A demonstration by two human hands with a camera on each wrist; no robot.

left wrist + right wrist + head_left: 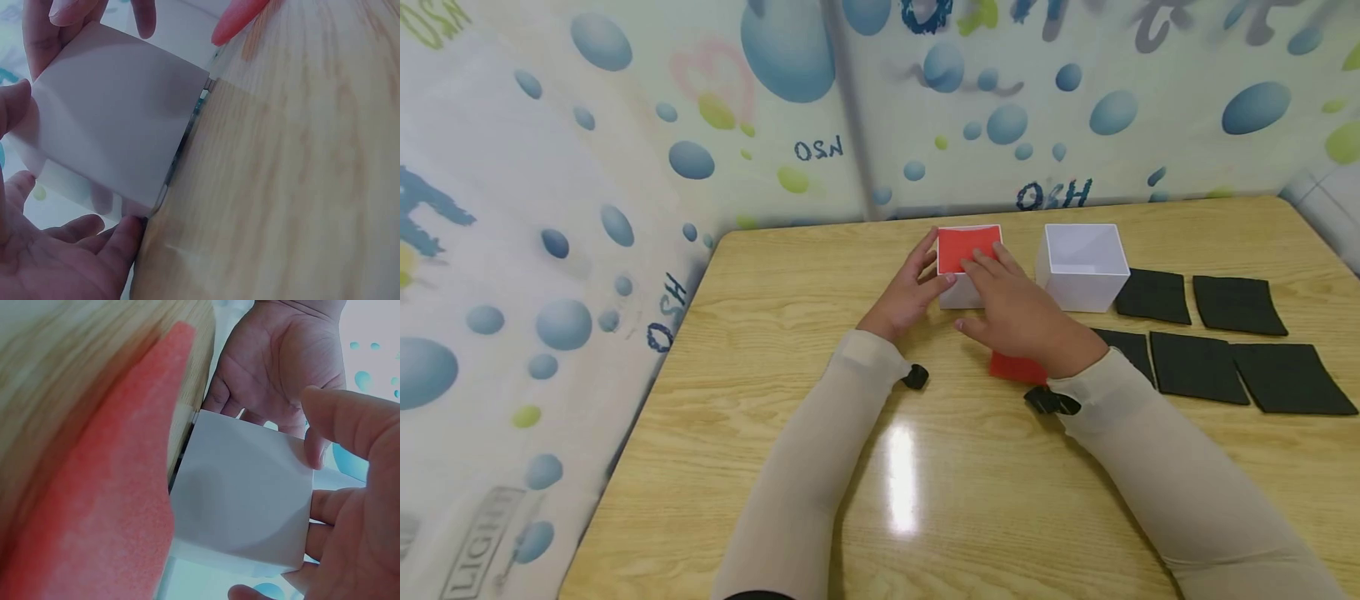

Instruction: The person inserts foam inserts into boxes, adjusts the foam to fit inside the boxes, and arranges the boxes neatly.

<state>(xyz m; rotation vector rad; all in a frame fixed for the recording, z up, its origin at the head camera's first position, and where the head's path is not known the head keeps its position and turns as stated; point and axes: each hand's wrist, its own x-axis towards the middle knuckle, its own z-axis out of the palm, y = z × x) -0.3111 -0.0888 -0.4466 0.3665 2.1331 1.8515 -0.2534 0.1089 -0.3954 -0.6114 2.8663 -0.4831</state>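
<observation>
A white square box (958, 294) stands on the table, with a red felt-like square (958, 243) at its top opening. My left hand (898, 298) holds this box from the left, thumb at the front rim and fingers along the side. With extended fingers, my right hand (1022, 312) presses on the red square near the box's right edge. Its thumb points left, in front of the box. Beneath the right wrist lies another red piece (1017, 369), partly hidden by the arm; it looms large in the right wrist view as a soft red sheet (112, 506).
To the right is a second white box (1084, 287) with an open top. Several black squares (1198, 367) lie in two rows on the wooden table (760, 350), one partly behind the right forearm. A printed curtain (880, 108) borders the table's back and left.
</observation>
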